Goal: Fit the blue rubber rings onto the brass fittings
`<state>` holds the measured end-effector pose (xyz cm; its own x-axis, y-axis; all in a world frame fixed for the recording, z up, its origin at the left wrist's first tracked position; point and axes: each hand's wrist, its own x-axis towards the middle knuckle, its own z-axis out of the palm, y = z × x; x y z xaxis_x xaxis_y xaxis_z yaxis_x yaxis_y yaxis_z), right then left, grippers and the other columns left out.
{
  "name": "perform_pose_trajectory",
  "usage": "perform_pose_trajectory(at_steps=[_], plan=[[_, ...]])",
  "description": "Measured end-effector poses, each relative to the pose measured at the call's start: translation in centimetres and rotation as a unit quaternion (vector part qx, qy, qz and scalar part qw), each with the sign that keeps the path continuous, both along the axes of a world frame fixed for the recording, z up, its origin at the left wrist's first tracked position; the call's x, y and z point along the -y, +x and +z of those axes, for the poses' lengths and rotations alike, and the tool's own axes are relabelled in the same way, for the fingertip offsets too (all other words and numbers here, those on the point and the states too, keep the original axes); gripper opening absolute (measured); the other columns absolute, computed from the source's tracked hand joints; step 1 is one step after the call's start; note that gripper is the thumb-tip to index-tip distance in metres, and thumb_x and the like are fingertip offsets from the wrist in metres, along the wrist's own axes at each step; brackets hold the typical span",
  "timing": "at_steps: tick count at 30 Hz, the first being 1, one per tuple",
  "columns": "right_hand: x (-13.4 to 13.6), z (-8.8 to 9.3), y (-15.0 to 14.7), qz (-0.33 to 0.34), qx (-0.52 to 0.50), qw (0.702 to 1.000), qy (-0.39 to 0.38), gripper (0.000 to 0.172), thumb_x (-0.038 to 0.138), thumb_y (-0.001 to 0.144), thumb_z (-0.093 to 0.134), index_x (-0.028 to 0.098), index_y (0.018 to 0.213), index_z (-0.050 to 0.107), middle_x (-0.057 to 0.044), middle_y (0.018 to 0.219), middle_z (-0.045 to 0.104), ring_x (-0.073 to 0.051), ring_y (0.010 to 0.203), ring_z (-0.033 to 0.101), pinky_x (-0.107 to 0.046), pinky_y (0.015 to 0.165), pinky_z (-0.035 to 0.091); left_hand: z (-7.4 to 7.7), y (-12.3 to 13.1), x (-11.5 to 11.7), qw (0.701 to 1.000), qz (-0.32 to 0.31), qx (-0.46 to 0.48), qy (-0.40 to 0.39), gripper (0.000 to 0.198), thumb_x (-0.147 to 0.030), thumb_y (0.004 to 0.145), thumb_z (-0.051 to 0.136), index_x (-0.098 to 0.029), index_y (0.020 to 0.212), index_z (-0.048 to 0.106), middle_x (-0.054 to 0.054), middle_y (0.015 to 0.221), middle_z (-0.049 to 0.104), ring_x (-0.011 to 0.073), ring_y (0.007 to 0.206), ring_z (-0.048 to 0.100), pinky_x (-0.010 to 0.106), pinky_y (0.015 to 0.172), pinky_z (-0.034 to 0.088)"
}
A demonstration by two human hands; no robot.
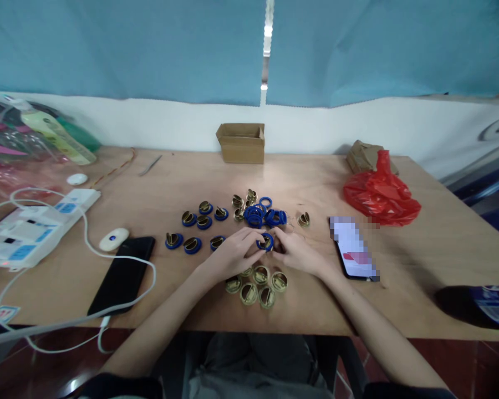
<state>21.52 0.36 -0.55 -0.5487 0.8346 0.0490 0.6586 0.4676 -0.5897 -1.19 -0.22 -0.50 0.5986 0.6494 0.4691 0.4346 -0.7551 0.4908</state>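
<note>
Between my hands is a round brass piece with a folding tab, set in a blue ring (pixel 265 242). My left hand (pixel 235 252) pinches it from the left with thumb and fingers. From the right, the fingertips of my right hand (pixel 297 252) close on its other edge. Just beyond lies a pile of loose blue rings (pixel 255 215), with bare brass pieces (pixel 238 201) beside it. Several brass pieces in blue rings (pixel 192 245) lie to the left, one partly hidden by my left hand. Nearer me is a group of bare brass discs (pixel 248 293).
An open cardboard box (pixel 243 145) stands by the wall. On the right are a red plastic bag (pixel 382 194), a lit phone (pixel 355 248) and a dark bottle-like object (pixel 478 306). A black phone (pixel 122 274), white cables and a power strip (pixel 45 230) occupy the left.
</note>
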Motion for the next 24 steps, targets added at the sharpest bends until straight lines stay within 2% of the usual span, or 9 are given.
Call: perform_pose_trajectory(at_steps=[4,8,15,21,24], plan=[[0.0,0.2,0.2,-0.003,0.001,1.0,-0.008,0.029,0.018,0.083,0.063,0.017,0.11,0.055,-0.003,0.08,0.068,-0.021,0.075,0.063,-0.028,0.062,0.039,-0.1,0.3,0.0,1.0,0.02,-0.004,-0.012,0.028,-0.019,0.094,0.062,-0.019,0.121,0.057,0.012,0.118,0.071,0.0266,0.111,0.069,0.044,0.096,0.058],[-0.1,0.6,0.7,0.016,-0.039,0.998,-0.042,0.036,0.022,0.087,0.064,0.019,0.12,0.051,-0.001,0.08,0.067,-0.019,0.073,0.062,-0.03,0.066,0.043,-0.2,0.6,0.1,0.999,0.027,-0.013,-0.015,0.04,-0.021,0.093,0.065,-0.018,0.131,0.054,0.013,0.124,0.071,0.0281,0.115,0.068,0.045,0.1,0.057],[-0.1,1.7,0.7,0.001,-0.142,0.989,-0.04,0.019,0.022,0.092,0.058,0.021,0.11,0.053,0.002,0.075,0.058,-0.015,0.065,0.054,-0.028,0.062,0.043,-1.1,0.7,0.1,0.998,0.043,0.011,-0.053,0.042,-0.023,0.094,0.065,-0.02,0.134,0.053,0.012,0.128,0.069,0.0263,0.119,0.067,0.042,0.101,0.056],[0.0,1.4,0.1,-0.004,-0.147,0.989,-0.023,0.007,0.019,0.093,0.058,0.021,0.1,0.055,0.005,0.069,0.053,-0.013,0.06,0.049,-0.026,0.059,0.039,-1.8,1.1,0.1,0.996,0.057,0.01,-0.069,0.043,-0.026,0.093,0.068,-0.019,0.133,0.054,0.013,0.126,0.07,0.0281,0.116,0.068,0.045,0.099,0.056],[0.0,1.0,-0.2,0.012,-0.122,0.992,0.019,0.005,0.018,0.093,0.06,0.02,0.097,0.059,0.004,0.07,0.052,-0.014,0.064,0.05,-0.026,0.062,0.04,-1.9,1.1,0.0,0.995,0.058,0.007,-0.075,0.041,-0.024,0.091,0.068,-0.019,0.129,0.055,0.012,0.121,0.071,0.0284,0.112,0.068,0.045,0.097,0.056]])
